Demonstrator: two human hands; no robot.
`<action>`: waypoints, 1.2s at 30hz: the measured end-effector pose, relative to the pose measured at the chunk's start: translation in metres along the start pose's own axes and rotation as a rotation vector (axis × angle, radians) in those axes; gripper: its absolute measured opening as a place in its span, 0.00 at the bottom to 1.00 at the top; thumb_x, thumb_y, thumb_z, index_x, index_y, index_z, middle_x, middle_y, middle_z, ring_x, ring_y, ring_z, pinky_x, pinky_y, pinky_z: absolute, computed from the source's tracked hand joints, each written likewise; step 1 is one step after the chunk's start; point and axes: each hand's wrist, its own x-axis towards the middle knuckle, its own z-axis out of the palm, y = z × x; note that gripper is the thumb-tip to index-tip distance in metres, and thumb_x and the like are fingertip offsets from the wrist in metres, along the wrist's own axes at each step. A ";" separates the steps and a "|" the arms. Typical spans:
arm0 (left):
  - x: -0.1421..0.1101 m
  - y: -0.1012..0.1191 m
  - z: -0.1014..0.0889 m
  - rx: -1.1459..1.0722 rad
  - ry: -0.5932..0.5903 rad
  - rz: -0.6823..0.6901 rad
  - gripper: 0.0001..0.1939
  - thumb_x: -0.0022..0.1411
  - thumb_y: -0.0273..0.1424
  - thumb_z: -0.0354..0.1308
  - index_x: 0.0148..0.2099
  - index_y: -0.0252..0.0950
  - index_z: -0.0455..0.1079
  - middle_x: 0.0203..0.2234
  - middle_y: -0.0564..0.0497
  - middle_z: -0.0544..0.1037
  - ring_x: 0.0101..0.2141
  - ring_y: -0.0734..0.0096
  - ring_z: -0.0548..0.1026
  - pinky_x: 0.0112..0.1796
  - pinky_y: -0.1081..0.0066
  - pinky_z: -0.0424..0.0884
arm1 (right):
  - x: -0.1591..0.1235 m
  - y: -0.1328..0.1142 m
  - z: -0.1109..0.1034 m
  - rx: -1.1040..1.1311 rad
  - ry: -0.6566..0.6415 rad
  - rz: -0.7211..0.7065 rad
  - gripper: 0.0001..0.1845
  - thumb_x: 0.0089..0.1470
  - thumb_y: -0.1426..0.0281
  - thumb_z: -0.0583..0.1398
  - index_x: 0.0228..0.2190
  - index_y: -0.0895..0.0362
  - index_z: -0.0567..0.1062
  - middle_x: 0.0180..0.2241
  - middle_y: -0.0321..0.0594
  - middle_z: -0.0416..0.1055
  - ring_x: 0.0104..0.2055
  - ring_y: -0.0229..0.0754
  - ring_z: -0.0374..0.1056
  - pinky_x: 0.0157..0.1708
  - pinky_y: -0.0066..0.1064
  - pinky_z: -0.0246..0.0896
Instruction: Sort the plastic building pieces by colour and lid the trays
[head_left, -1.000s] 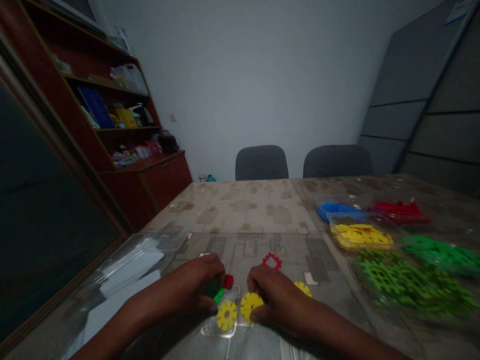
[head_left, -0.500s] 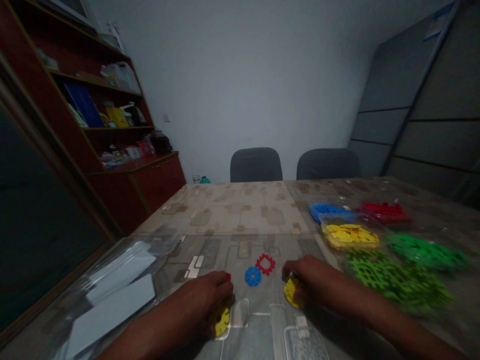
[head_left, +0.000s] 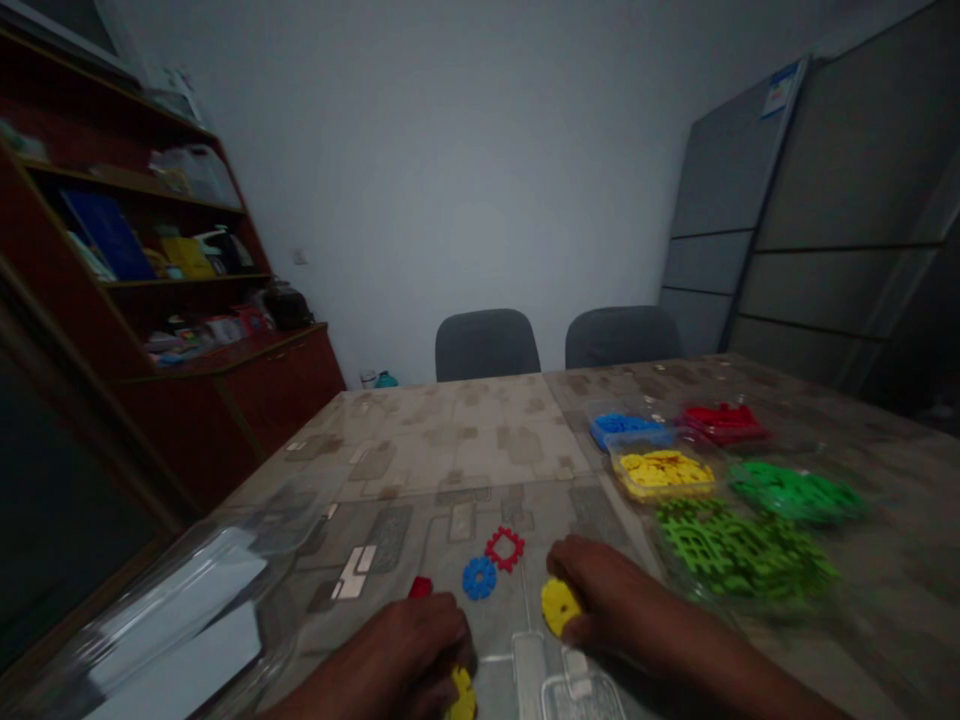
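My left hand (head_left: pixel 409 655) is closed low in the middle, around a yellow notched toy disc (head_left: pixel 463 695) that shows only in part below the fingers. To its right, my right hand (head_left: pixel 600 590) pinches another yellow disc (head_left: pixel 559 606) at its edge; the round face with a small centre hole is visible. Between and beyond the hands, a blue notched disc (head_left: pixel 479 578) lies on the table beside a red toothed ring (head_left: pixel 505 536). A small red piece (head_left: pixel 421 587) shows just past my left hand, partly hidden by it.
Clear tubs of blue (head_left: pixel 630 430), yellow (head_left: pixel 664 472), red (head_left: pixel 724 422) and green (head_left: pixel 799 490) pieces stand at the right, with lime-green lattice pieces (head_left: pixel 742 550) nearer. Clear plastic trays with white sheets (head_left: pixel 180 610) lie left. Two grey chairs (head_left: pixel 487 343) stand behind the patterned table (head_left: pixel 450 430).
The view has turned a little right and up. My left hand has drawn back towards me, showing more of the red piece. The yellow disc in my right hand now shows more of its face.
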 end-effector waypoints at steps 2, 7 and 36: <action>0.001 0.003 0.000 0.023 0.037 -0.007 0.05 0.61 0.33 0.54 0.33 0.40 0.65 0.30 0.50 0.75 0.30 0.68 0.71 0.31 0.69 0.64 | 0.001 -0.001 -0.001 0.000 -0.008 0.019 0.18 0.37 0.75 0.64 0.35 0.56 0.70 0.35 0.36 0.69 0.37 0.43 0.63 0.33 0.30 0.53; -0.001 0.012 0.003 0.000 0.054 -0.057 0.06 0.62 0.35 0.54 0.34 0.40 0.67 0.30 0.50 0.76 0.31 0.69 0.72 0.31 0.70 0.63 | 0.003 -0.011 0.000 0.124 -0.007 -0.015 0.15 0.39 0.76 0.62 0.34 0.55 0.70 0.36 0.35 0.69 0.38 0.42 0.64 0.34 0.28 0.54; -0.005 0.020 -0.009 -0.103 0.368 -0.197 0.10 0.66 0.33 0.50 0.34 0.38 0.68 0.29 0.52 0.75 0.31 0.68 0.73 0.33 0.70 0.65 | 0.017 0.029 -0.100 -0.079 0.576 0.085 0.16 0.54 0.70 0.57 0.45 0.59 0.72 0.36 0.48 0.77 0.36 0.50 0.73 0.34 0.35 0.64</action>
